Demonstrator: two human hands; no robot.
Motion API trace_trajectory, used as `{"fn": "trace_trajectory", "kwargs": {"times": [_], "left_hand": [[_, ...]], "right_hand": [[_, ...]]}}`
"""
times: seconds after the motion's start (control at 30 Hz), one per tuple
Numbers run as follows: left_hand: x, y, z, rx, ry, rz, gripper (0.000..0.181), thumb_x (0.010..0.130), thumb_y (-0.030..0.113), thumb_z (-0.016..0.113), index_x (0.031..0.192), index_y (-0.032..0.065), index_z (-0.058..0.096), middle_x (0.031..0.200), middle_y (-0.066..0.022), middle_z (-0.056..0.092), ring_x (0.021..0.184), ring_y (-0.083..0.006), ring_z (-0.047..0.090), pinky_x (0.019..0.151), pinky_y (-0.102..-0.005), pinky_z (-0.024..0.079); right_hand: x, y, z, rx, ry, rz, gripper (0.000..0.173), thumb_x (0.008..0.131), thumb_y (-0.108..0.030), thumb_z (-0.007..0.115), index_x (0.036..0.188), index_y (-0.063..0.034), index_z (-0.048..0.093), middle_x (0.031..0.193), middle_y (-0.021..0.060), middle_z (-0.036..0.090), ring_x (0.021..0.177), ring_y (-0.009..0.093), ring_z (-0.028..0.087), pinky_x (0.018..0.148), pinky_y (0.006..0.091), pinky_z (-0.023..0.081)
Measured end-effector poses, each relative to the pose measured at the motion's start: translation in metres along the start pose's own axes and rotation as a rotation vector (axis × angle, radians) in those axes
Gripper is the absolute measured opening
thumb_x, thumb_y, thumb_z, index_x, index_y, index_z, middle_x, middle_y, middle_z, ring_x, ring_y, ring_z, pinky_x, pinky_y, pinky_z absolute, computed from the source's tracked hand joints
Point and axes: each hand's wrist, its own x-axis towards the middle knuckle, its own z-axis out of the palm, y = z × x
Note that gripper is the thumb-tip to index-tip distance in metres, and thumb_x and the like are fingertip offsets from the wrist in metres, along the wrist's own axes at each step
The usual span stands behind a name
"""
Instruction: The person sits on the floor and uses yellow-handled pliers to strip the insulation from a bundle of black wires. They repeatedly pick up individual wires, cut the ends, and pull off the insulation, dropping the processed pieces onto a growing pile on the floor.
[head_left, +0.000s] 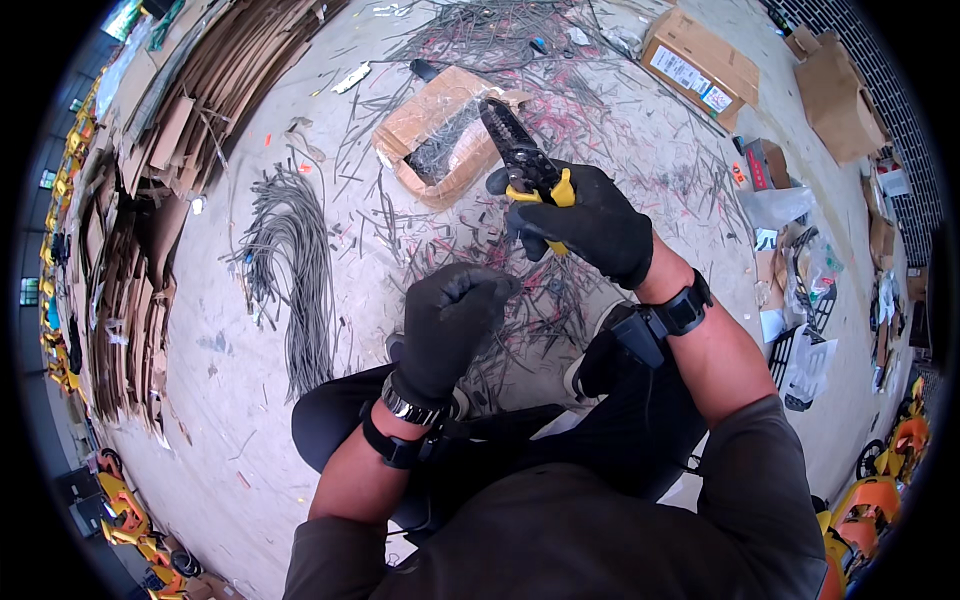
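My right hand (589, 221), in a black glove, holds a wire stripper (529, 161) with yellow handles, its dark jaws pointing up and away from me. My left hand (457, 322), gloved in black too, is below and to the left of the tool, its fingers curled in; whether something small is pinched in them cannot be told. Beyond the hands lies an open cardboard box (442, 191) with clear tape on it and dark pieces inside. To the left, a long bundle of grey cables (307, 300) rests on the floor, bent over at its far end.
Cut wire scraps (555, 300), black and red, litter the concrete floor between my feet and beyond. Flattened cardboard (124, 300) is stacked at the left. A closed carton (701, 64) stands at the far right, with plastic bags (780, 206) and black grille parts (787, 356) nearer.
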Motion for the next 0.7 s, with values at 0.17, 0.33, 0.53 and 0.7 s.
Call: {"fn": "trace_trajectory", "kwargs": {"times": [0.17,0.33,0.53,0.7], "left_hand": [[0.003,0.011,-0.01,-0.257,0.184,-0.03,0.021,0.098,0.016,0.061,0.096,-0.0031,0.07,0.065,0.0002,0.059,0.048,-0.0037,0.045,0.045,-0.0202,0.034],[0.01,0.007,-0.018,-0.248,0.249,0.086,0.023,0.098,0.02,0.063,0.099,-0.0027,0.068,0.065,-0.0003,0.059,0.046,-0.005,0.046,0.044,-0.0201,0.034],[0.009,0.0,-0.019,-0.14,0.164,0.04,0.022,0.097,0.017,0.058,0.095,-0.0025,0.068,0.066,-0.0008,0.06,0.047,-0.0051,0.047,0.045,-0.0206,0.035],[0.007,0.002,-0.016,-0.161,0.103,0.009,0.023,0.095,0.014,0.053,0.096,-0.0022,0.07,0.068,-0.0007,0.061,0.048,-0.0053,0.048,0.046,-0.0213,0.035]], "right_hand": [[0.001,0.012,-0.006,-0.542,0.095,-0.174,0.044,0.098,-0.026,0.059,0.136,-0.0026,0.056,0.119,0.02,0.067,0.105,0.028,0.066,0.091,0.0382,0.05],[-0.001,0.042,-0.004,-0.752,-0.056,-0.341,0.05,0.093,-0.018,0.061,0.141,-0.006,0.052,0.126,0.0222,0.063,0.111,0.038,0.062,0.095,0.0446,0.049],[-0.001,0.037,0.014,-0.972,0.007,-0.526,0.057,0.084,-0.013,0.065,0.14,-0.0091,0.053,0.122,0.0187,0.062,0.113,0.036,0.059,0.097,0.0465,0.046],[-0.003,0.027,0.021,-1.194,0.101,-0.651,0.061,0.079,-0.01,0.066,0.139,-0.0113,0.054,0.125,0.0141,0.06,0.118,0.033,0.056,0.103,0.0478,0.042]]}}
